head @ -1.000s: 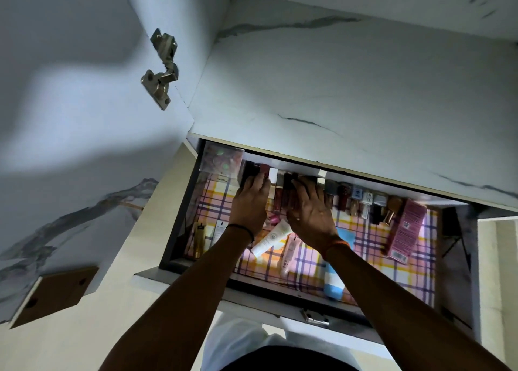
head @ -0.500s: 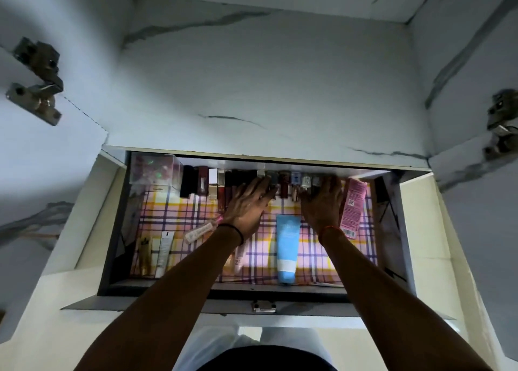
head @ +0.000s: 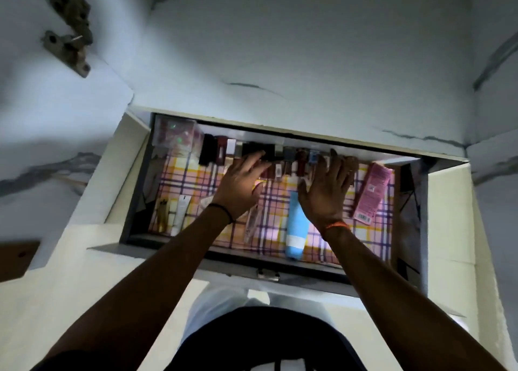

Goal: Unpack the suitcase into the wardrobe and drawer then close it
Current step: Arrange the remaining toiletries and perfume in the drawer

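Head view: the drawer (head: 134, 202) is found pulled out, with the left hand (head: 241, 185) and right hand (head: 325, 191) laid flat over it, fingers straight and slightly spread, nothing pinched. A row of bottles (head: 301, 160) stands at the fingertips, judged as being pressed back for tidiness; the tube (head: 295, 225) lies beneath the right palm.

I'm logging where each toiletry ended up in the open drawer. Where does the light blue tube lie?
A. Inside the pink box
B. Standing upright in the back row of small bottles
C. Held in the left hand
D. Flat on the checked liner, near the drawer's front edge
D: the light blue tube lies flat on the checked liner, below the right hand, held by neither hand.
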